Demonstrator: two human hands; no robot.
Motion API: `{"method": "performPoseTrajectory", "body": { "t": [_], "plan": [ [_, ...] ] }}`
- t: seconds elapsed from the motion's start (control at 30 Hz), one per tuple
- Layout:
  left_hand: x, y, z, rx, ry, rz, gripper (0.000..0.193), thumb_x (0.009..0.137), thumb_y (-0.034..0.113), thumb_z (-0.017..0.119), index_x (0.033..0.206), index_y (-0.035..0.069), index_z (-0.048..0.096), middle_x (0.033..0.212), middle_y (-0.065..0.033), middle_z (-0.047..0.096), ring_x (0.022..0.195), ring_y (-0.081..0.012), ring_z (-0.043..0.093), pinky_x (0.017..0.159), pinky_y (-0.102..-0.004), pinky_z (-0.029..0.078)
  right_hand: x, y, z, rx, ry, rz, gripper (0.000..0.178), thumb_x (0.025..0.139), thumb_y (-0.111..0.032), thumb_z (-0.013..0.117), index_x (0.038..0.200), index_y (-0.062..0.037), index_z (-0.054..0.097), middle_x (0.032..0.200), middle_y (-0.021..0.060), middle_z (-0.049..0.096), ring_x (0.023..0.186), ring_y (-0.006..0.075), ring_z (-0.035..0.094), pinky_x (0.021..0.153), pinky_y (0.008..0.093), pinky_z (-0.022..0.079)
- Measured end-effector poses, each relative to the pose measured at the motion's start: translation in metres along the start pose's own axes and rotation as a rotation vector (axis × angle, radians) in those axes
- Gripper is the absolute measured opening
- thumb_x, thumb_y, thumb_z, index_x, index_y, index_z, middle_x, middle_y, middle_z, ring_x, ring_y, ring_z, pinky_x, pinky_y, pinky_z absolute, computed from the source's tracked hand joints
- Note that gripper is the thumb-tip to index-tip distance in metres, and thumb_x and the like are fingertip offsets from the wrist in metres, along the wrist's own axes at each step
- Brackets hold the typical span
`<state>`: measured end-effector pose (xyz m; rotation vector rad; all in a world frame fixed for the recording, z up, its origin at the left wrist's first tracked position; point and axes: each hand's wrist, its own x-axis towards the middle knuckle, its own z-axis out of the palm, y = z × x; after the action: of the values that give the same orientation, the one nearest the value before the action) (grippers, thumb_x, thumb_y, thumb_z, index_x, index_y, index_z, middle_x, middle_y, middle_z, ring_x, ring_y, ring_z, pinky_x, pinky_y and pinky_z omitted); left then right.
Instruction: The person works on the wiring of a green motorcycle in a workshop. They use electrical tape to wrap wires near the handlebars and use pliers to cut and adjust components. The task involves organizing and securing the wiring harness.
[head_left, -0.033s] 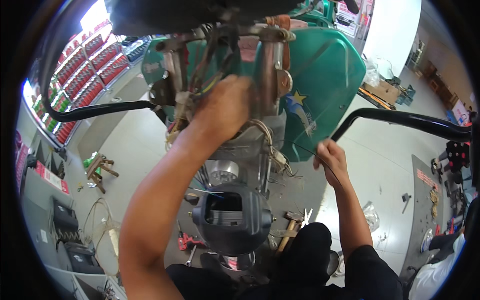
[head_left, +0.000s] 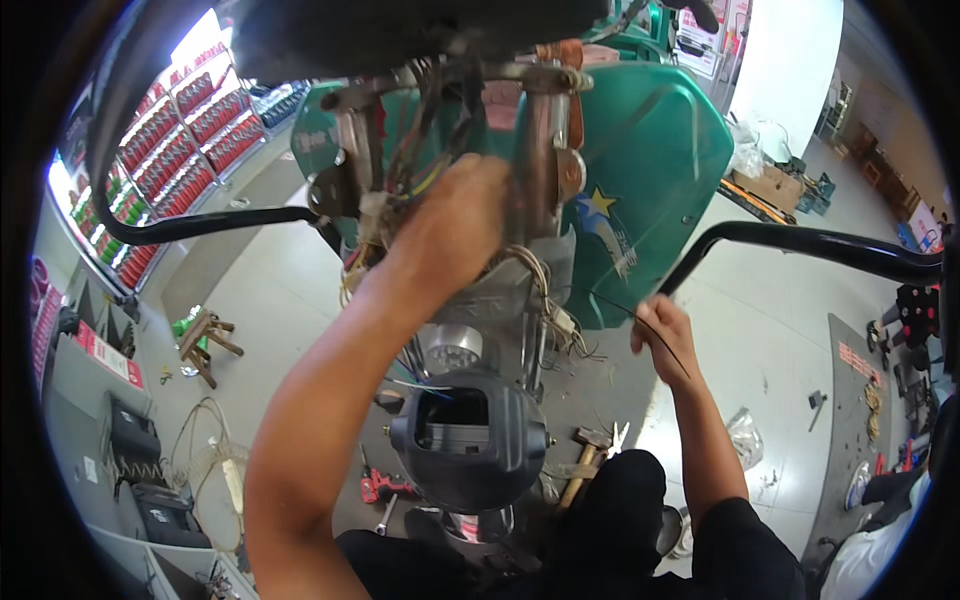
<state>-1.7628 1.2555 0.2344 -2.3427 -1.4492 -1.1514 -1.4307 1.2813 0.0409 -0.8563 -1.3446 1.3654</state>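
Observation:
Between the fingers of my right hand (head_left: 665, 335) runs a thin black wire (head_left: 650, 325), in front of the green body panel (head_left: 655, 150) with its star sticker. My left hand (head_left: 455, 220) reaches in among the bundled wires (head_left: 430, 130) between two metal fork tubes. Blur and its own back hide its fingers, so what they touch cannot be told. Beside it, pale wires with a white connector (head_left: 565, 320) hang down from a clear plastic wrap. Lower down, close to my legs, sits a dark grey headlight housing (head_left: 480, 480) with an open top.
Black curved bars (head_left: 820, 240) stick out on both sides. On the floor lie a hammer (head_left: 580, 465), a red power tool (head_left: 380, 487) and a wrench (head_left: 387, 513). A small wooden stool (head_left: 207, 345) stands at left. Another person's shoe (head_left: 857, 482) shows at right.
The whole view has shifted slightly, so the scene sits a little lower and farther right. Both hands keep nearly the same places, the right still on the wire.

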Motion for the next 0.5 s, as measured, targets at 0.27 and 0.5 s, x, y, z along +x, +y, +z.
{"method": "performPoseTrajectory", "body": {
  "t": [0.27, 0.5],
  "plan": [
    [-0.084, 0.11, -0.091, -0.133, -0.035, -0.109, 0.025, 0.099, 0.0, 0.061, 0.124, 0.0, 0.066, 0.108, -0.0195, 0.072, 0.094, -0.0375, 0.072, 0.084, -0.0413, 0.058, -0.054, 0.1, -0.066, -0.074, 0.08, 0.223, 0.011, 0.095, -0.007, 0.073, 0.099, -0.0018, 0.064, 0.086, 0.0065, 0.069, 0.076, 0.017, 0.07, 0.066, 0.0313, 0.058],
    [-0.324, 0.063, -0.176, -0.063, 0.709, -0.725, 0.034, 0.108, 0.026, 0.061, 0.13, 0.001, 0.065, 0.112, -0.0145, 0.074, 0.097, -0.0222, 0.073, 0.09, -0.0357, 0.058, -0.067, 0.159, -0.074, -0.492, -0.006, 0.325, 0.024, 0.103, -0.025, 0.068, 0.101, -0.0009, 0.068, 0.08, 0.0066, 0.066, 0.067, 0.0166, 0.068, 0.058, 0.0319, 0.056]
  ]
}}
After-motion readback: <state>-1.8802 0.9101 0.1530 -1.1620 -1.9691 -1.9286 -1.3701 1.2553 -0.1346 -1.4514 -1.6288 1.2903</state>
